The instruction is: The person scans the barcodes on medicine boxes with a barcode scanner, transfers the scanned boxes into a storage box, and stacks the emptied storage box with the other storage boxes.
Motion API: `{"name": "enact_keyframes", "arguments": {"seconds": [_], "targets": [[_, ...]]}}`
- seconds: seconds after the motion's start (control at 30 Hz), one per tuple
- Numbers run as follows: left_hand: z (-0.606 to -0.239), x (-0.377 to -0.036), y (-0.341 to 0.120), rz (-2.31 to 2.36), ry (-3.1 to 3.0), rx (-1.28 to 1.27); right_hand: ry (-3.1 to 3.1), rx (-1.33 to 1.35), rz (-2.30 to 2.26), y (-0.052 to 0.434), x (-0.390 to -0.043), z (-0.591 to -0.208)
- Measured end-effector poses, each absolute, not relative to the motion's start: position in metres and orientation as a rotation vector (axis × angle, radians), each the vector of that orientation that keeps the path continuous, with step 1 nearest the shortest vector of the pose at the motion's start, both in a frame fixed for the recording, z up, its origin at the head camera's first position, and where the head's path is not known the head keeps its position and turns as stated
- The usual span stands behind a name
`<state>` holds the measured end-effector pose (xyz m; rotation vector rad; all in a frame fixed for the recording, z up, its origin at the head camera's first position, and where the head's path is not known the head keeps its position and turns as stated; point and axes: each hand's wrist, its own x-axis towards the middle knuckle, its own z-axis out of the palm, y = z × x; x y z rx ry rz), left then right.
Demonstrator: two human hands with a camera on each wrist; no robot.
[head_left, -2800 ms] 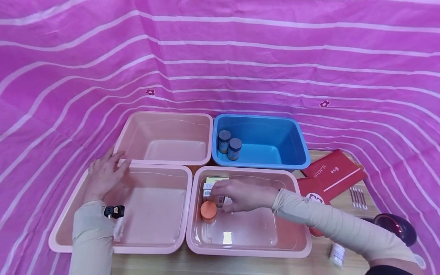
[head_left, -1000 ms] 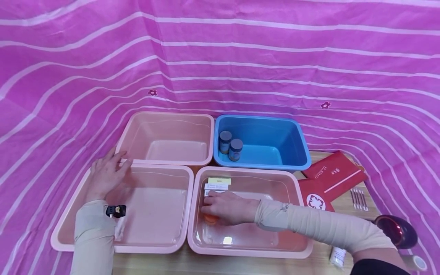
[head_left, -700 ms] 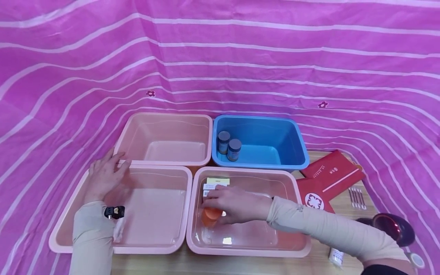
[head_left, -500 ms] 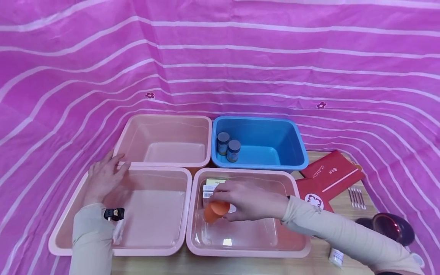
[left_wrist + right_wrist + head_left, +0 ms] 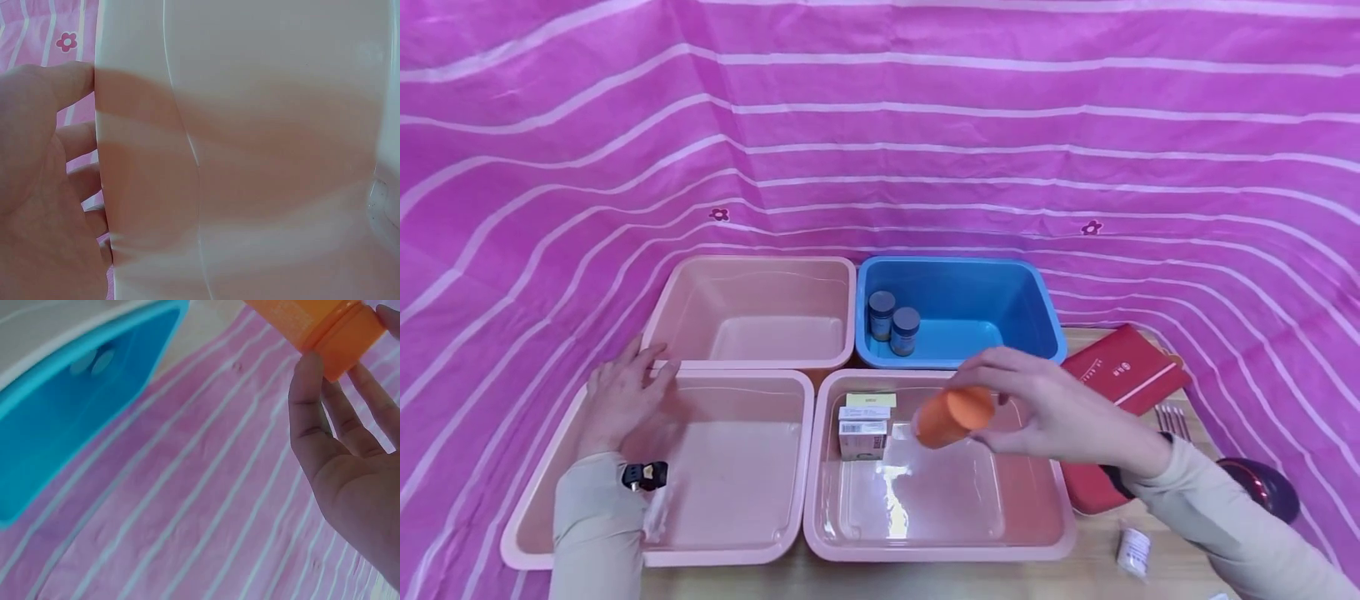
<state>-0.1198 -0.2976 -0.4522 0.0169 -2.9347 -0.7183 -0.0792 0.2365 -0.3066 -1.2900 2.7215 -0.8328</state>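
The right hand [image 5: 1060,408] pinches an orange bottle [image 5: 951,415] by its cap end, tilted above the near-right pink bin [image 5: 940,546]. With so light a fingertip grip, it could slip and knock the small boxes [image 5: 862,429]. The left hand [image 5: 621,396] lies flat, fingers relaxed, on the near-left pink bin [image 5: 655,554].

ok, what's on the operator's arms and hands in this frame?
Both hands are bare: left hand, right hand. Each forearm wears a snug beige sleeve reaching the wrist, slightly wrinkled. A small black clip-like device sits at the left wrist. No rings or markings visible.
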Motion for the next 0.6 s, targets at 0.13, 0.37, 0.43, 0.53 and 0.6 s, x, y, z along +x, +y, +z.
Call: {"name": "enact_keyframes", "arguments": {"seconds": [0.13, 0.37, 0.43, 0.53, 0.6], "targets": [[-0.451, -0.121, -0.298, -0.726, -2.934, 0.01, 2.817, -1.227, -0.848, 0.264, -0.077, -0.295], [-0.451, -0.122, -0.299, -0.724, -2.936, 0.004, 3.023, -1.128, -0.831, 0.311, -0.067, -0.286], [-0.451, -0.121, -0.299, -0.723, -2.938, 0.002, 3.047, -1.052, -0.85, 0.323, -0.064, -0.288], [-0.451, -0.121, -0.299, -0.719, -2.938, -0.003, 3.079, -0.934, -0.891, 0.342, -0.06, -0.297], [-0.451, -0.121, -0.299, -0.718, -2.94, -0.002, 3.097, -0.869, -0.922, 0.354, -0.059, -0.305]]}}
